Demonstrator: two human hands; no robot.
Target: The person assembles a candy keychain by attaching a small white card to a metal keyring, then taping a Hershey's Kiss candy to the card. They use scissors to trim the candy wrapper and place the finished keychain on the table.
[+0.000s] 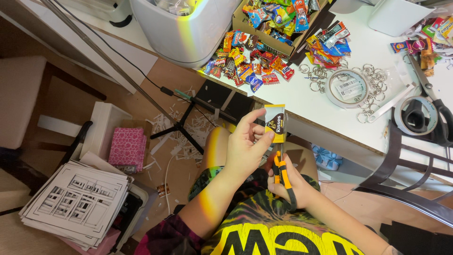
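My left hand (246,144) pinches a small yellow and white candy packet (275,123) between thumb and fingers, just below the white table's front edge. Under it my right hand (292,182) grips a small tool with orange and black handles (281,174), its tip pointing up at the packet's lower edge. Both hands are held over my lap, above my knees.
On the white table (325,106) lie a heap of colourful candy packets (250,59), a cardboard box of more candy (278,19), several metal key rings (373,78), tape rolls (348,88), scissors (434,94). A chair (406,184) stands right. Paper stacks (78,203), a pink box (127,147) and scraps cover the floor.
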